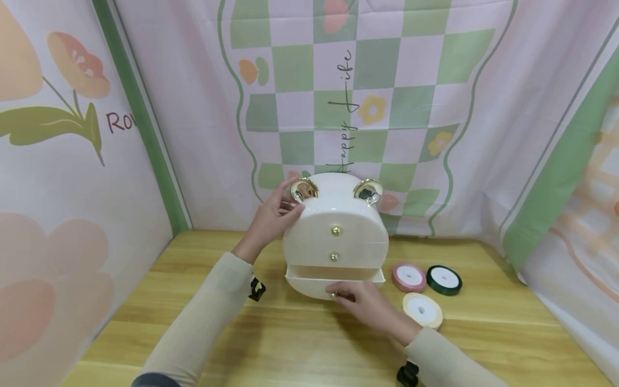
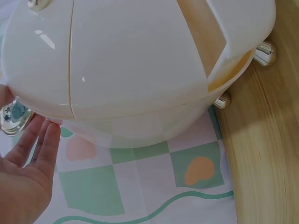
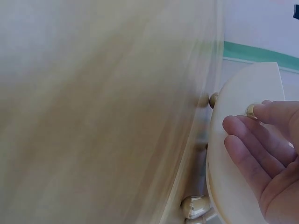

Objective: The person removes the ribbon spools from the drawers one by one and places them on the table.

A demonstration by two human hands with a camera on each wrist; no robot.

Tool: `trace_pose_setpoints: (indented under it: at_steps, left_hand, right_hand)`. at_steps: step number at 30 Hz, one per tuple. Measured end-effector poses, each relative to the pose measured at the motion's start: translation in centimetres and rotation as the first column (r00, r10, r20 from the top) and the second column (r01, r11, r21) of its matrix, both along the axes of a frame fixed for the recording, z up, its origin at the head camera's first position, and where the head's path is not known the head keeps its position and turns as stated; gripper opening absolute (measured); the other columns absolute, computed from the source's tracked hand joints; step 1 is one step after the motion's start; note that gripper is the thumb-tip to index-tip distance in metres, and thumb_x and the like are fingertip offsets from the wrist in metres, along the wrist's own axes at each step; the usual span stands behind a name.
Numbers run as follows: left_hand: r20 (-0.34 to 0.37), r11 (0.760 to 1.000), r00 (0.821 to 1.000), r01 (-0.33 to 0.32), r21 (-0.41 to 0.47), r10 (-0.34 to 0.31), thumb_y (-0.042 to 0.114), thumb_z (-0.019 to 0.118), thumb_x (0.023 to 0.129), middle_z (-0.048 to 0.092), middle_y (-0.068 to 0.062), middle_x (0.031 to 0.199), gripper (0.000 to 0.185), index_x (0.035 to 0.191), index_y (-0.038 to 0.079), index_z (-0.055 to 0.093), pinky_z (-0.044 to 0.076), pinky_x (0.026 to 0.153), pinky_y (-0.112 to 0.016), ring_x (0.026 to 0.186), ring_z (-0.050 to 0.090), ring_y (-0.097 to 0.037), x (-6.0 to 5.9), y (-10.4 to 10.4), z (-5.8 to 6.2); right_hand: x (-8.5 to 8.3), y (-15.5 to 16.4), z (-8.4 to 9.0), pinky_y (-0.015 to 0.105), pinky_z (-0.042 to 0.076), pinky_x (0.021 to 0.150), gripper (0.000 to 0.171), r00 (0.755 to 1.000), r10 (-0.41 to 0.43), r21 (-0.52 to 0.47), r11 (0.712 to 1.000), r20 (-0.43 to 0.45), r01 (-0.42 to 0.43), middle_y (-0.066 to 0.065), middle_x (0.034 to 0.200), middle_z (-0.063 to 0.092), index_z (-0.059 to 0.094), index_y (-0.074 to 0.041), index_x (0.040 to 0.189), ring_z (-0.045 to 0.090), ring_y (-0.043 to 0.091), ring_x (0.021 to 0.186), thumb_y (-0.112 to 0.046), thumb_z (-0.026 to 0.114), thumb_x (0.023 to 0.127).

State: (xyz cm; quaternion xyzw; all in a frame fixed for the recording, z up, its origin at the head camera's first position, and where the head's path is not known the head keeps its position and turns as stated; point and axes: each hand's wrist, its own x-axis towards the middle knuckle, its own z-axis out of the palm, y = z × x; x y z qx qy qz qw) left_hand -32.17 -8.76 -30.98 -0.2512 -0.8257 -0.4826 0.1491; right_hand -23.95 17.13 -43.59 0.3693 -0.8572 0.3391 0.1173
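Observation:
A cream rounded drawer box (image 1: 336, 215) with two gold ears stands on the wooden table (image 1: 290, 349). It has three gold-knobbed drawers, and the bottom drawer (image 1: 309, 284) is pulled out a little. My left hand (image 1: 271, 217) rests with straight fingers against the box's upper left side, just below the left gold ear (image 1: 303, 190). In the left wrist view the left hand (image 2: 23, 182) lies flat beside the box (image 2: 131, 60). My right hand (image 1: 360, 301) touches the bottom drawer's front at its knob (image 1: 332, 295). The right wrist view shows the right hand (image 3: 261, 154) with relaxed fingers by the knob (image 3: 251, 110).
Three ribbon rolls lie to the right of the box: pink (image 1: 409, 277), dark green (image 1: 444, 279) and cream (image 1: 423, 310). Printed cloth backdrops wall in the table on the left, back and right. Small gold feet (image 2: 265, 52) lift the box off the table.

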Motion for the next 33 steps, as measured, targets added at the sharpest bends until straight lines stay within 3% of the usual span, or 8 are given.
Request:
trace_pose_setpoints:
  at_steps: [10, 18, 33]
  left_hand:
    - [-0.013, 1.000, 1.000, -0.003, -0.004, 0.003, 0.032, 0.064, 0.100, 0.061, -0.006, 0.114, 0.066, 0.154, 0.045, 0.029, 0.055, 0.090, -0.036, 0.102, 0.064, -0.022, 0.0, -0.1, -0.2]
    - [-0.012, 1.000, 1.000, -0.003, 0.005, 0.003, 0.030, 0.065, 0.099, 0.061, -0.006, 0.113, 0.066, 0.154, 0.044, 0.031, 0.054, 0.091, -0.034, 0.101, 0.064, -0.021, 0.2, 0.0, 0.0]
    - [-0.021, 1.000, 1.000, -0.006, -0.002, 0.006, 0.031, 0.065, 0.099, 0.062, -0.005, 0.113, 0.067, 0.154, 0.044, 0.030, 0.055, 0.090, -0.034, 0.100, 0.064, -0.020, 0.0, 0.0, -0.2]
  right_hand:
    - [-1.3, -0.2, 0.1, 0.026, 0.057, 0.073, 0.024, 0.999, -0.020, 0.017, 1.000, 0.030, 0.019, -0.001, 0.103, 0.074, 0.077, -0.010, 0.110, 0.066, 0.006, 0.086, 0.003, 0.069, 0.091]
    - [-1.9, -0.3, 0.1, 0.029, 0.059, 0.074, 0.021, 0.999, -0.031, 0.007, 1.000, 0.025, 0.031, 0.004, 0.101, 0.075, 0.077, -0.007, 0.108, 0.070, 0.014, 0.087, 0.001, 0.071, 0.090]
    - [-3.3, -0.4, 0.2, 0.028, 0.059, 0.074, 0.018, 0.997, -0.056, 0.011, 0.998, 0.044, 0.056, 0.001, 0.098, 0.075, 0.079, -0.009, 0.102, 0.070, 0.013, 0.085, -0.001, 0.073, 0.088]
